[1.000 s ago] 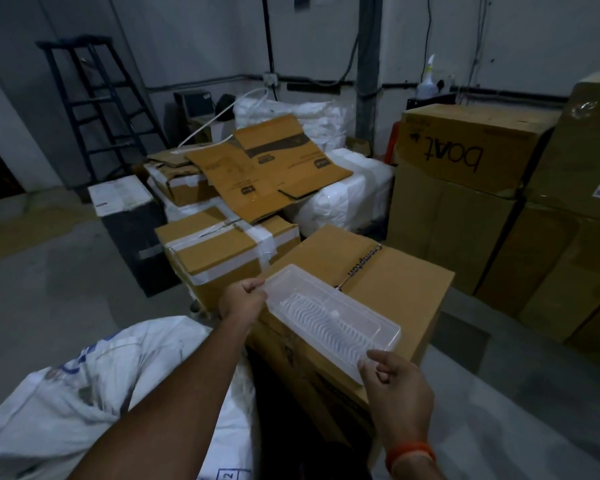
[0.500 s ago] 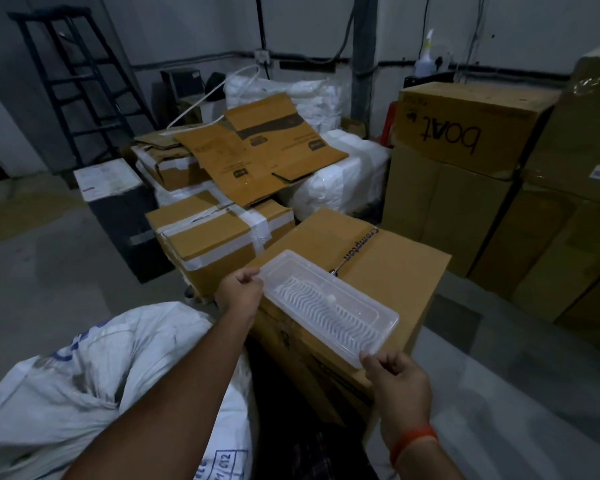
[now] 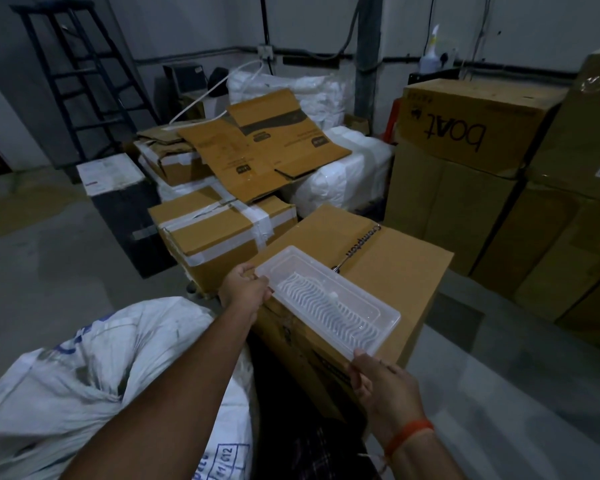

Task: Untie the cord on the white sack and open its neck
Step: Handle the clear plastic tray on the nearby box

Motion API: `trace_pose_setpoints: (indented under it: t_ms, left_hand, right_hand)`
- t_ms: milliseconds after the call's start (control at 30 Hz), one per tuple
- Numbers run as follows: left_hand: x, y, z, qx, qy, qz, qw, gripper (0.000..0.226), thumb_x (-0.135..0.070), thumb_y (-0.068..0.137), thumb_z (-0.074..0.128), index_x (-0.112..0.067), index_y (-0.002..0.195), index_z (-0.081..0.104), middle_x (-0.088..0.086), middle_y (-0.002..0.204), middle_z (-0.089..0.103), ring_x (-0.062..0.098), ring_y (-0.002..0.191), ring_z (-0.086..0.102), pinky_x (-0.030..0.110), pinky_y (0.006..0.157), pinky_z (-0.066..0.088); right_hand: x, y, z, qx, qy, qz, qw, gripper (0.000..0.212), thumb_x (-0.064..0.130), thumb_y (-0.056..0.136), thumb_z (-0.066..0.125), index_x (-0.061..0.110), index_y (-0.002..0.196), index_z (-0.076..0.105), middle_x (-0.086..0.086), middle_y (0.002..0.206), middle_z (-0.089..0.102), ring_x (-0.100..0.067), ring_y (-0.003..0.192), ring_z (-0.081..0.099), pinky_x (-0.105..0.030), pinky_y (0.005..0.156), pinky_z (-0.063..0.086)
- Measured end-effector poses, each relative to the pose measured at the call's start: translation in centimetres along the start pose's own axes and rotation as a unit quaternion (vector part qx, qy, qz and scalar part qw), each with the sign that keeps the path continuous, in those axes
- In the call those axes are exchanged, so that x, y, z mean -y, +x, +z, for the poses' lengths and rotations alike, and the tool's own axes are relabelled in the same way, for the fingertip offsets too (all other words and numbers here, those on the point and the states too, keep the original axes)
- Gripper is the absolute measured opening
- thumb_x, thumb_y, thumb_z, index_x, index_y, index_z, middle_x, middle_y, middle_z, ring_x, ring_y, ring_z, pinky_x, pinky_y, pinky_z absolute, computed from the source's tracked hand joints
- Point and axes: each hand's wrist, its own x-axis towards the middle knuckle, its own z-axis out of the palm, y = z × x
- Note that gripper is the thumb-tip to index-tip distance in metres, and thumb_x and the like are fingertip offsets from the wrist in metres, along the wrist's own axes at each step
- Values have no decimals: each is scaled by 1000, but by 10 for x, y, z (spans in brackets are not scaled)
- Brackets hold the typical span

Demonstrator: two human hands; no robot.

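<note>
Both hands are on a clear rectangular plastic tray (image 3: 329, 304) with a wavy ribbed bottom. The left hand (image 3: 245, 289) has its fingers curled over the tray's far short end, and the right hand (image 3: 383, 384), with an orange band (image 3: 407, 439) on the wrist, pinches the near corner between thumb and fingers. The tray sits flat on top of a big brown cardboard carton with "Crompton" printed along its seam (image 3: 388, 268), near the carton's front left edge.

The white woven sack with blue printing (image 3: 94, 372) is on the floor just left of that carton, under the left forearm, and neither hand is touching it. Its top looks bunched and creased, but I can't make out a cord on it from here.

Behind the carton, to its left, there's a brown box strapped with white tape (image 3: 215, 233), and a flattened brown cardboard sheet (image 3: 260, 147) lies on the pile behind that. Further left sits a black box with a white top (image 3: 118, 199), and a black stepladder (image 3: 80, 77) stands against the wall past it. White plastic-wrapped bundles (image 3: 347, 174) are directly behind the carton. To the right of it is a stack of large brown boxes, the top one marked "boat" upside down (image 3: 465, 129), with a spray bottle (image 3: 430, 53) on a ledge behind it.
</note>
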Motion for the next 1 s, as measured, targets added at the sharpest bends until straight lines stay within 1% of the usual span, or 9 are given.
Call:
trace_pose_setpoints:
  t_ms: [133, 233, 367, 500, 600, 667, 800, 900, 1000]
  left_hand:
    - [-1, 3, 0, 0, 11, -4, 1000, 46, 1, 87, 74, -7, 132, 65, 0, 88, 71, 19, 66, 73, 41, 78, 66]
    - [-1, 3, 0, 2, 8, -5, 1000, 44, 3, 85, 74, -7, 128, 67, 2, 86, 73, 21, 66, 73, 44, 81, 66]
    - [0, 4, -2, 12, 3, -3, 1000, 43, 3, 85, 73, -6, 126, 67, 10, 92, 76, 20, 60, 69, 43, 79, 66]
    - [-6, 3, -6, 31, 61, 3, 998, 36, -6, 83, 75, -14, 118, 69, 11, 99, 77, 18, 66, 70, 31, 59, 59]
    - [-22, 8, -9, 57, 130, 38, 989, 33, -20, 84, 76, -22, 116, 67, 0, 106, 71, 22, 96, 68, 39, 85, 59]
    - [-33, 11, -7, 85, 149, 69, 983, 29, -19, 91, 73, -24, 119, 65, -3, 106, 64, 22, 102, 63, 36, 87, 53]
    - [-48, 22, 1, 148, 180, 147, 961, 22, -16, 100, 65, -20, 122, 67, 8, 116, 65, 27, 109, 62, 35, 90, 50]
    - [-56, 31, 11, 196, 223, 171, 939, 23, -17, 103, 58, -21, 122, 70, 6, 119, 65, 25, 111, 61, 34, 87, 48]
    - [-58, 35, 18, 233, 260, 169, 922, 24, -13, 104, 58, -17, 121, 73, 3, 119, 63, 20, 115, 57, 34, 91, 48]
  right_hand:
    - [2, 0, 3, -18, 20, 2, 1000, 19, -5, 85, 73, 2, 84, 55, -25, 99, 59, -35, 88, 65, -20, 49, 56]
    - [3, 1, 3, -13, 18, -3, 1000, 27, -6, 85, 73, 8, 73, 52, -23, 92, 59, -34, 83, 66, -19, 47, 55]
    - [1, 5, 1, -22, 14, -13, 1000, 25, -6, 84, 72, 6, 75, 52, -20, 85, 57, -33, 78, 65, -18, 45, 54]
    - [-1, 14, -7, -23, -23, -27, 999, 20, 0, 83, 76, 2, 78, 56, -20, 77, 58, -32, 74, 61, -26, 51, 54]
    - [8, 24, -11, -91, -171, -133, 972, 26, 27, 80, 82, 5, 83, 69, -10, 81, 74, -26, 78, 69, -39, 73, 57]
    - [24, 26, -9, -136, -191, -200, 951, 23, 35, 82, 79, 18, 91, 66, 2, 84, 70, -18, 82, 67, -43, 83, 57]
    - [44, 36, -5, -126, -223, -253, 933, 25, 35, 90, 70, 31, 113, 63, 7, 99, 66, -15, 94, 63, -40, 87, 56]
    - [46, 48, -2, -108, -206, -246, 941, 12, 30, 90, 69, 34, 101, 70, 8, 102, 69, -11, 95, 64, -35, 79, 57]
    - [43, 59, -3, -110, -193, -234, 947, 9, 25, 88, 72, 30, 94, 75, 8, 99, 73, -13, 94, 68, -44, 86, 60]
